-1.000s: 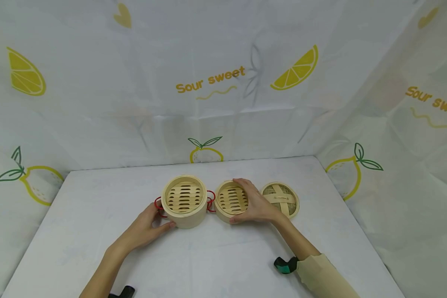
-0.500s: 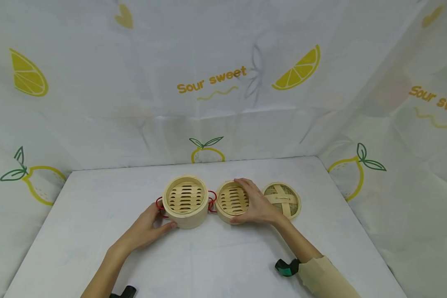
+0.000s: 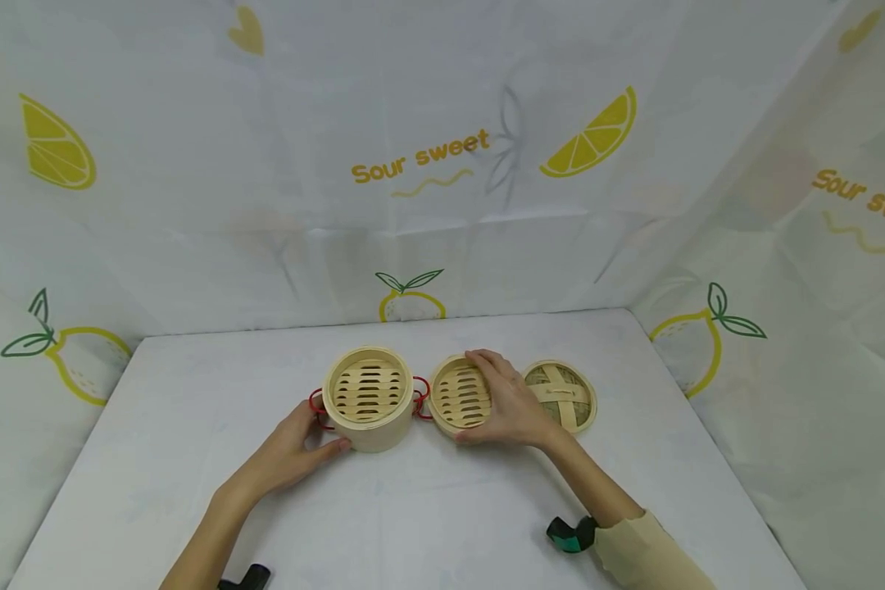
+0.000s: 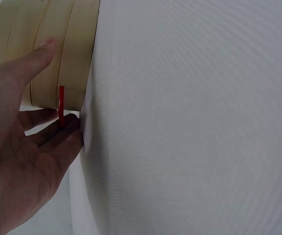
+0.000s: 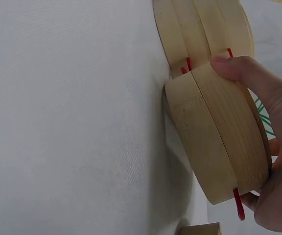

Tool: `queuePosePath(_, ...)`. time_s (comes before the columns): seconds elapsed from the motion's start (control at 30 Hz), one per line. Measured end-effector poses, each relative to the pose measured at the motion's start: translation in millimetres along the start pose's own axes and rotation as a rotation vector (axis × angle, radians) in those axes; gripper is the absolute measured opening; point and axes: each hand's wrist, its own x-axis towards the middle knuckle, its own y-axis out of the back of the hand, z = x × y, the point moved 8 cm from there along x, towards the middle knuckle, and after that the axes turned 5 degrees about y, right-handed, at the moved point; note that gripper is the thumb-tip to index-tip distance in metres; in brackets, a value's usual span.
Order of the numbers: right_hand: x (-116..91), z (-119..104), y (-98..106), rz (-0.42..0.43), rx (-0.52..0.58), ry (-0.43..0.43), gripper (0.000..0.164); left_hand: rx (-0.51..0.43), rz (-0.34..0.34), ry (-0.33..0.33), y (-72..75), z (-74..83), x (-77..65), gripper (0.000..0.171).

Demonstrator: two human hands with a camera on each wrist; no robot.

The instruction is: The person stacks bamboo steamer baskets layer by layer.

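In the head view a round bamboo steamer (image 3: 372,434) stands left of centre, a slatted rack inside its top and red loop handles at its sides. My left hand (image 3: 288,459) holds it from the left, thumb along the front wall; its fingers reach round beside a red handle (image 4: 61,105) in the left wrist view. My right hand (image 3: 512,410) grips a lower bamboo steamer basket (image 3: 460,397) across its rim, thumb at the front. That basket (image 5: 214,137) is tilted in the right wrist view, its right side raised off the table and its left edge beside the taller steamer.
A woven bamboo lid (image 3: 559,395) with a crossed band lies to the right, just behind my right hand. A white cloth covers the table (image 3: 413,524). The lemon-printed curtain (image 3: 265,205) rises at the table's back edge.
The right-hand basket has tipped up slightly, its right side rising with my right hand. My left hand and the taller steamer hold their place.
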Motion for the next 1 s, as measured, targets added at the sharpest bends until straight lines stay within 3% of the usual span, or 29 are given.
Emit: queuePosePath(1.0,-9.3,-4.0,43.7,0.107,0.033,-0.043,0.130,-0.001,-0.003,0.003,-0.6,-2.4,1.4,0.071)
